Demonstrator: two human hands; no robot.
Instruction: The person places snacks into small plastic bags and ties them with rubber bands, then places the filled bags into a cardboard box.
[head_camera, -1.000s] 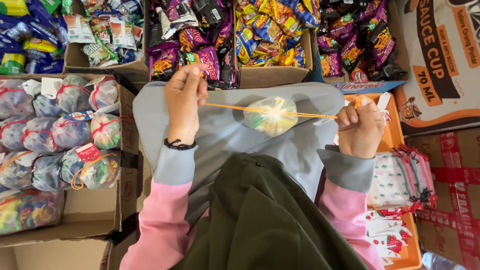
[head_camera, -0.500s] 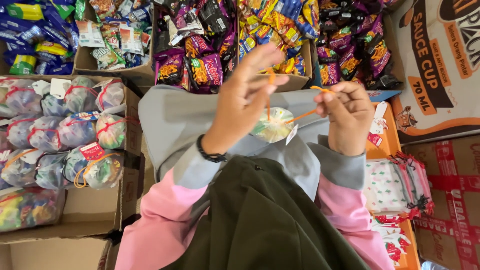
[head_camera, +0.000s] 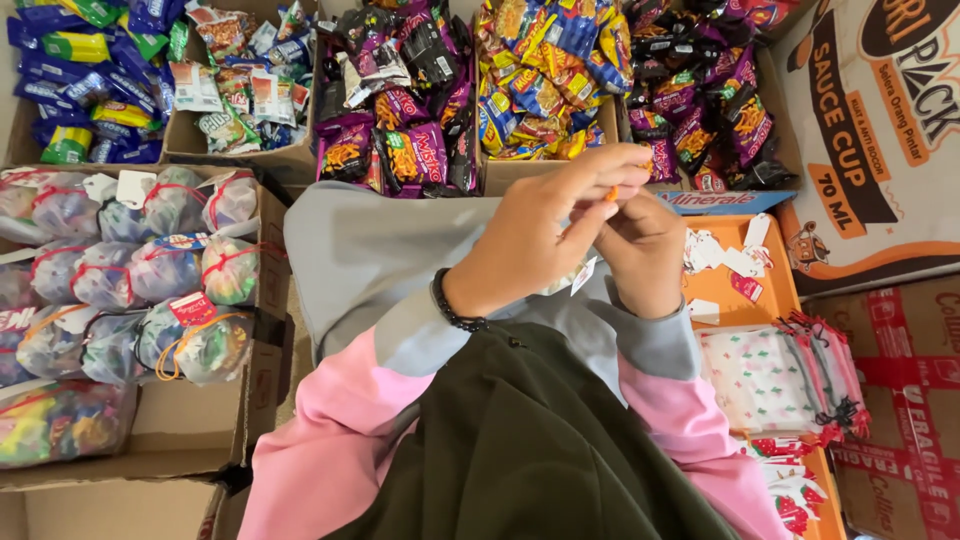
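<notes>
So a second ago the orange ribbon (head_camera: 611, 193) was stretched wide between the hands, and now the left hand (head_camera: 540, 235) has swung over to the right hand (head_camera: 645, 250), fingers of both pinching it just above the small clear bag (head_camera: 572, 278) that's mostly hidden behind them, which looks to me like the tie being cinched. Room's tight: snack boxes (head_camera: 545, 75) right ahead, tied bags (head_camera: 150, 270) left, orange tray (head_camera: 730, 290) right.

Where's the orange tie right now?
In the head view, upper centre: the orange tie is pinched between the left hand and right hand, just below the snack boxes.
</notes>
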